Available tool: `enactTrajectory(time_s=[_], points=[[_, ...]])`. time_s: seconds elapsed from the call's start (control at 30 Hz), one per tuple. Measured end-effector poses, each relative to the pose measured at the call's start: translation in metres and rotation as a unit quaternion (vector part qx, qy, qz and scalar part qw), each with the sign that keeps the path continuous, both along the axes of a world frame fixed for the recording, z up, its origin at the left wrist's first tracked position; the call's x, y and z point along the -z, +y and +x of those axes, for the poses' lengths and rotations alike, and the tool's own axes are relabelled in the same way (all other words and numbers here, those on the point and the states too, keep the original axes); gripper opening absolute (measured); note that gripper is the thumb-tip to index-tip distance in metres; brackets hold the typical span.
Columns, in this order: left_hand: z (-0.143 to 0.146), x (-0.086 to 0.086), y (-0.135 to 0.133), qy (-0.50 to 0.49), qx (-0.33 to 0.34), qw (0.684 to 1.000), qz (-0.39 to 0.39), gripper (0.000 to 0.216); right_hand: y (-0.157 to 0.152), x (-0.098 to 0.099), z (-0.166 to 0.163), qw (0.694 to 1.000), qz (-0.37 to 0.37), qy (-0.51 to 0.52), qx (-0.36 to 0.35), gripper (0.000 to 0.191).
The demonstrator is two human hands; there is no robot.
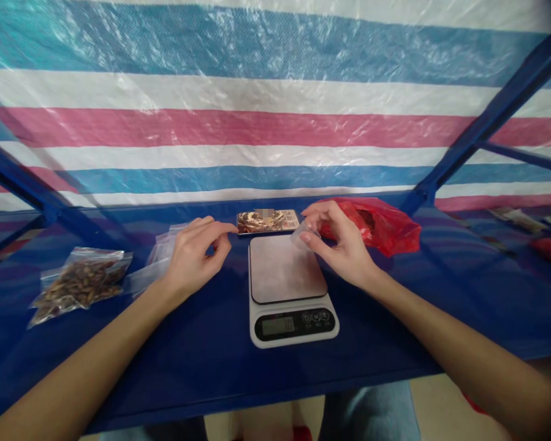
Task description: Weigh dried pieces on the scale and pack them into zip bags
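Observation:
A white digital kitchen scale with a square metal plate sits in front of me, its display lit faintly. Over the plate's far right corner, my right hand pinches a small clear plastic bag between thumb and fingers. My left hand is left of the scale, index finger stretched toward the left end of a phone with a picture on its screen; it holds nothing that I can see. Partly behind that hand lie empty clear zip bags.
Farther left lies a filled zip bag of brown, elongated pieces. A red plastic bag with dark contents rests behind my right hand. Blue metal braces flank the blue shelf, and a striped tarp hangs behind it.

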State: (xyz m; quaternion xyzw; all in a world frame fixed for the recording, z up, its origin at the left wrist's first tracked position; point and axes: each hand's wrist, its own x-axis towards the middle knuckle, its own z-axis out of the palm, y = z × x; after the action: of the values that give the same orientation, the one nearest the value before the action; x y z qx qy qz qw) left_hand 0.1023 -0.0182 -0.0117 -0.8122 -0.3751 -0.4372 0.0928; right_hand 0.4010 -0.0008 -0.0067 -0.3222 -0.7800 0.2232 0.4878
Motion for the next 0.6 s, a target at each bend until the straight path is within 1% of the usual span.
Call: enactTrajectory(time_s=[0.07, 0.23, 0.33, 0.43, 0.53, 0.6], points=[[-0.001, 0.000, 0.000, -0.005, -0.001, 1.000, 0.002, 0.022, 0.000, 0.001, 0.000, 1.000, 0.000, -0.012, -0.001, 0.031], [0.000, 0.003, -0.003, -0.008, 0.005, 1.000, -0.021, 0.023, 0.000, 0.005, -0.005, 1.000, 0.001, -0.005, -0.005, 0.046], [0.002, 0.005, -0.006, -0.026, 0.006, 0.999, -0.042, 0.023, 0.001, 0.007, -0.007, 1.000, -0.004, 0.008, -0.016, 0.048], [0.003, 0.007, -0.008, -0.048, 0.004, 0.998, -0.049, 0.023, 0.002, 0.006, -0.008, 0.999, -0.032, 0.006, -0.039, 0.051], [0.005, 0.007, -0.010, -0.047, 0.013, 0.998, -0.048, 0.023, 0.000, 0.005, -0.010, 0.997, -0.051, -0.007, -0.053, 0.056], [0.007, 0.007, -0.010, -0.043, 0.019, 0.998, -0.050, 0.023, -0.001, 0.005, -0.010, 0.997, -0.047, -0.019, -0.052, 0.054]])
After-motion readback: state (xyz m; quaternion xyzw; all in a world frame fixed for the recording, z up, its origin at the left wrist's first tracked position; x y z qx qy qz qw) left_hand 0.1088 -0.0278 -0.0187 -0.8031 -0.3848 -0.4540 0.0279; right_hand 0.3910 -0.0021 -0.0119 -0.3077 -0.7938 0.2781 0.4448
